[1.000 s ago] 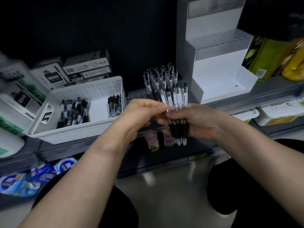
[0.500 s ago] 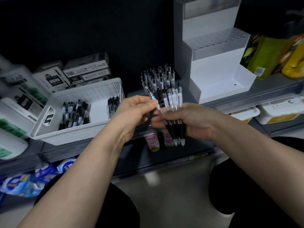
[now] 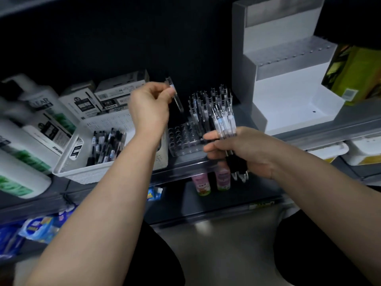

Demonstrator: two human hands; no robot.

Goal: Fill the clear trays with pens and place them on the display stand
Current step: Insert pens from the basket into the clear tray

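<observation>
1. Since the earlier frame, the left hand (image 3: 150,108) has lifted up and away from the right hand (image 3: 245,155). It pinches one clear-barrelled pen (image 3: 178,104) between thumb and fingertips, and the pen hangs tilted.
2. The right hand is clenched around a bundle of clear pens with black grips (image 3: 225,124), tips down, just in front of the clear plastic tray with round holes (image 3: 185,147).
3. That tray sits on the dark grey shelf (image 3: 350,120). Its rear-right rows already hold upright pens (image 3: 206,104), and the front-left holes look empty.
4. The step in hand appears to be seating the single pen. It should go well if the pen is turned vertical, tip down, brought over an empty hole from the left and lowered straight, so the standing rows are not knocked.
5. On the same shelf, right of the tray, stands the tall white stepped display stand (image 3: 288,93). Its steps are bare, so the tray likely goes there once full.
6. Big white bottles with green labels (image 3: 24,145) lie far left, well clear of the work.
7. Just left of the tray, a white perforated plastic basket (image 3: 90,175) holds loose pens (image 3: 107,147). Its near wall narrows the left hand's approach.
8. White pen boxes (image 3: 121,93) sit behind the basket, and a yellow-green package (image 3: 354,75) stands beside the stand.
9. Small pink-labelled bottles (image 3: 222,178) sit on the lower shelf, out of the way.
</observation>
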